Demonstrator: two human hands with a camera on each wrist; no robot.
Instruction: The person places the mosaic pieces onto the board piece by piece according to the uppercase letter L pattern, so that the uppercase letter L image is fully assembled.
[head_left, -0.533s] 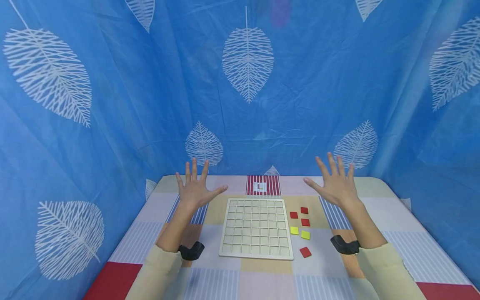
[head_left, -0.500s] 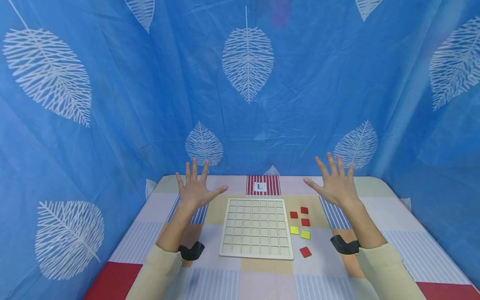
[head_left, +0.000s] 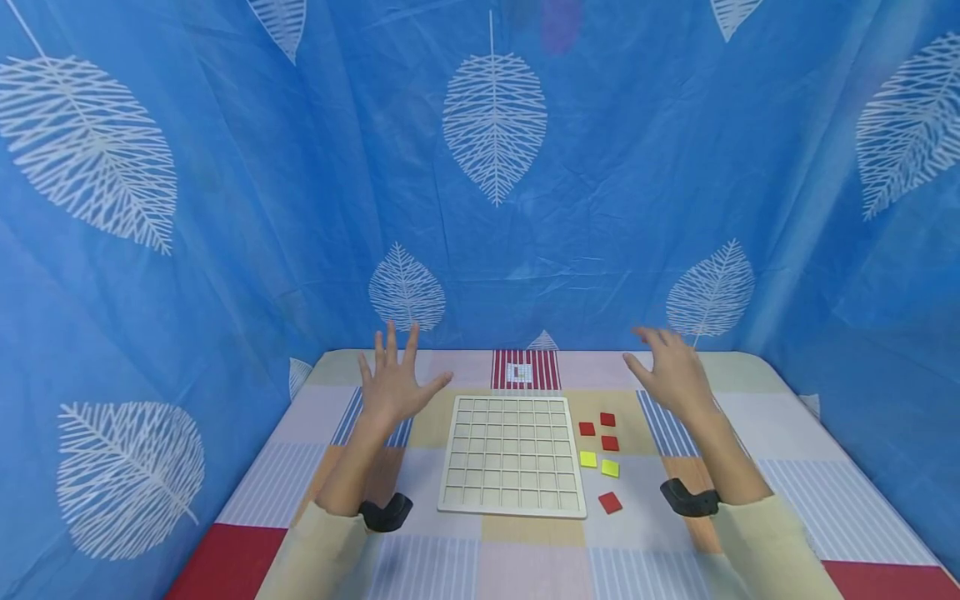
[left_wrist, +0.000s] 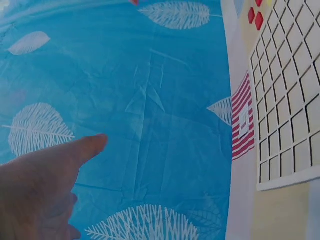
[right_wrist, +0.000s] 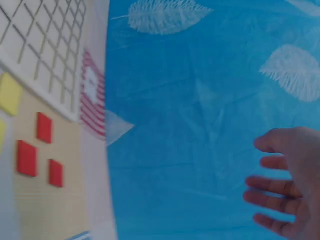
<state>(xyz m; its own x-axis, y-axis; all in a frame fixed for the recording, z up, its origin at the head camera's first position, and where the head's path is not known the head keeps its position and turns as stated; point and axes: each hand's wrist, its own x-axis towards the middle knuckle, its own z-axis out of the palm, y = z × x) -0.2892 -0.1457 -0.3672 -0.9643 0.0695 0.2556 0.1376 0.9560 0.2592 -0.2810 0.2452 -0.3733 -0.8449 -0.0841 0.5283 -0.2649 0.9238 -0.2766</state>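
My left hand (head_left: 393,388) hovers over the table's far left part with its fingers spread, touching nothing. On the other side my right hand (head_left: 675,377) is also raised and holds nothing; its fingers bend forward loosely. Between the arms lies a pale square grid board (head_left: 513,512) with shallow compartments, none of them filled. Just right of the board are several red square tiles (head_left: 610,443) and two yellow tiles (head_left: 588,459). One red tile (head_left: 610,502) sits apart, nearer the front. In the right wrist view, three red tiles (right_wrist: 27,158) show beside the board's edge.
A small white card (head_left: 520,373) with a printed grid and coloured marks lies behind the board. The patchwork cloth (head_left: 532,571) covers the table. Blue leaf-patterned curtain (head_left: 495,250) hangs along the back and both sides. Each wrist wears a black device (head_left: 690,498).
My right hand has gone from widely spread fingers to bent ones and dipped slightly. The left hand has shifted only a little. Board and tiles stay where they were.
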